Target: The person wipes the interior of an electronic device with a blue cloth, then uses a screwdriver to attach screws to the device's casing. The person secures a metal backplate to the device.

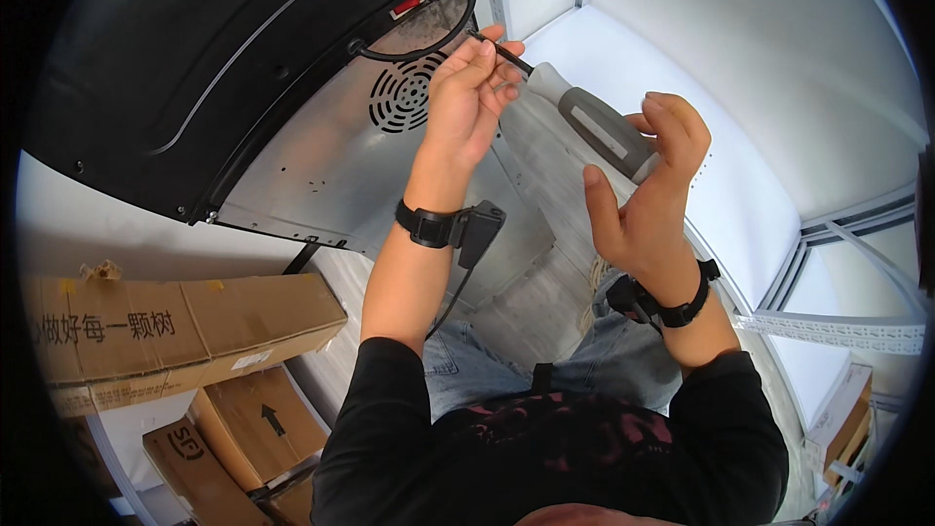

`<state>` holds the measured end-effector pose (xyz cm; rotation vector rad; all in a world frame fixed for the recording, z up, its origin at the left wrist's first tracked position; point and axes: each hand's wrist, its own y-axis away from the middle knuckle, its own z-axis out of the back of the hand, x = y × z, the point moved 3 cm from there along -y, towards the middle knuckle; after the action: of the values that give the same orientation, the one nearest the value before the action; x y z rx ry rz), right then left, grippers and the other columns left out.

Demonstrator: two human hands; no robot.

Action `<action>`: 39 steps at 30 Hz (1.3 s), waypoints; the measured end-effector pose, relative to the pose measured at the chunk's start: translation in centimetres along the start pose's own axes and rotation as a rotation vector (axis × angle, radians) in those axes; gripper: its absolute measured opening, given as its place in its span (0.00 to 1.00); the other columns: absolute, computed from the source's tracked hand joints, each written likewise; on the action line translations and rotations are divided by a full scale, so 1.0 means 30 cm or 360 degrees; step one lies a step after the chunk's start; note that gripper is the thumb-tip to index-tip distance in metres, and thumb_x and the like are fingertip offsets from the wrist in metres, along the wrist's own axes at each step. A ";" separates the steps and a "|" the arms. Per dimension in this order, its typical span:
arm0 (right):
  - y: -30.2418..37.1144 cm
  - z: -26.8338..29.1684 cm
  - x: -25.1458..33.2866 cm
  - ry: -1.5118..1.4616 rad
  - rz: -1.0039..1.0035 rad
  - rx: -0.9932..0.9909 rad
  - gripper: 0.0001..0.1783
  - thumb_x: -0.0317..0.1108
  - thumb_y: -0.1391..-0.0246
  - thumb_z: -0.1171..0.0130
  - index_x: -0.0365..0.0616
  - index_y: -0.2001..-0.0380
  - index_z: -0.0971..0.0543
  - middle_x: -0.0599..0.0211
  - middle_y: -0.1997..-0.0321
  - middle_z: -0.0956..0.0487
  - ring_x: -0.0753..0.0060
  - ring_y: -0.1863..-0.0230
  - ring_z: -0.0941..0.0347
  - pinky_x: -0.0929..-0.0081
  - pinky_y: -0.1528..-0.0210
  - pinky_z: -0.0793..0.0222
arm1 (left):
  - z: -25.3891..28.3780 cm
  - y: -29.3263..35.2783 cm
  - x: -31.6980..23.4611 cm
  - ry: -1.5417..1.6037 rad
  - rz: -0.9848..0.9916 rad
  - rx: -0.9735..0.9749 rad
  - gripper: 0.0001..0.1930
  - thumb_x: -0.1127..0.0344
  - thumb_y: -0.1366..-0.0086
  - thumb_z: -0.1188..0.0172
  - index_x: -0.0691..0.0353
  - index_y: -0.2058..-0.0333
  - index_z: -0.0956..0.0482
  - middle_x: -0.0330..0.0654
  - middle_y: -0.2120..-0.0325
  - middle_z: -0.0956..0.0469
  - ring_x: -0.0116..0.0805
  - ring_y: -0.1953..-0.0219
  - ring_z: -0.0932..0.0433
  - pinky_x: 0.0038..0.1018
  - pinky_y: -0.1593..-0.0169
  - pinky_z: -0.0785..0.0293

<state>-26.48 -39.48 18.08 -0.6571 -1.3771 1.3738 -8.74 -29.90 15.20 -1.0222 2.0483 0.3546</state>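
A screwdriver with a grey handle and a dark shaft slants from the appliance's edge toward my right side. My left hand closes its thumb and fingers around the shaft near the tip. At the handle's butt end, my right hand has its thumb and fingers spread apart; whether it touches the handle I cannot tell. The tip meets the metal panel of a large black-cased appliance, beside a black cable. My fingers partly hide that spot, and no screw shows clearly there.
A red switch and a round slotted vent are set in the appliance. Cardboard boxes lie at the lower left. White metal shelving stands on the right, with a white panel beyond my right hand.
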 end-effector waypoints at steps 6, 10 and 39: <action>0.002 0.023 0.050 -0.0221 -0.0600 0.0563 0.30 0.25 0.52 0.38 0.35 0.46 0.36 0.47 0.56 0.29 0.50 0.57 0.29 0.64 0.56 0.30 | 0.029 -0.009 0.021 0.0095 -0.0036 -0.0003 0.07 0.61 0.32 0.47 0.57 0.64 0.27 0.37 0.70 0.23 0.21 0.74 0.29 0.20 0.68 0.31; -0.013 -0.006 0.022 -0.0072 -0.0205 0.0090 0.30 0.31 0.52 0.35 0.36 0.46 0.32 0.53 0.62 0.25 0.56 0.69 0.26 0.70 0.68 0.30 | 0.011 -0.007 0.020 0.0055 -0.0028 -0.0072 0.08 0.59 0.31 0.47 0.55 0.67 0.27 0.35 0.72 0.25 0.20 0.75 0.30 0.19 0.69 0.32; -0.001 0.036 0.035 -0.0200 -0.0279 0.0362 0.26 0.38 0.58 0.27 0.36 0.60 0.27 0.59 0.75 0.21 0.65 0.79 0.23 0.77 0.76 0.29 | 0.040 -0.001 0.018 0.0114 -0.0007 -0.0099 0.09 0.63 0.31 0.48 0.61 0.57 0.27 0.37 0.71 0.25 0.24 0.73 0.30 0.21 0.69 0.31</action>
<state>-27.79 -38.93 18.61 -0.2976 -1.3177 1.4219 -8.26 -29.57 14.02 -1.0910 2.1104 0.3865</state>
